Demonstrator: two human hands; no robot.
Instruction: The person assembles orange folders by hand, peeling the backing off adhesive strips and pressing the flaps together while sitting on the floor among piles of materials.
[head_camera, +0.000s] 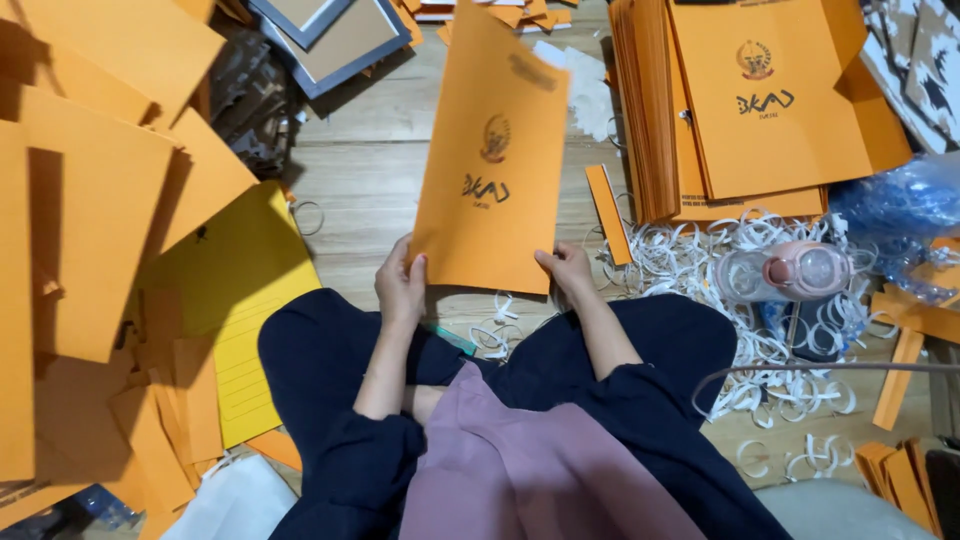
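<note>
Floor (380, 160): pale wood boards, and the person sits cross-legged on them in dark trousers, looking straight down.
Loose sheets (100, 200): orange card sheets fan out over the left side, some overlapping, with a yellow lined sheet (250, 300) lying just beside the left knee.
Stack (760, 100): a thick pile of matching orange folders sits at the upper right, well apart from both hands, with an emblem printed on the top one.
Folder (490, 160): here is the one in play, an orange folder with a dark emblem, held up off the floor in front of the knees, between the two piles.
Long axis: it runs away from the body, tilted a little to the right at the top; the bottom edge is nearest the hands.
Left hand (400, 288): fingers closed on the folder's lower left corner, thumb on the front face.
Right hand (567, 270): fingers pinching the lower right corner, so both hands share the bottom edge, about equally near.
Paper strips (770, 330): a white curling litter spreads on the floor to the right of the right knee.
Bottle (785, 272): clear with a pink cap, lying on its side among the strips.
Orange strip (608, 212): a narrow offcut lies just right of the folder.
</note>
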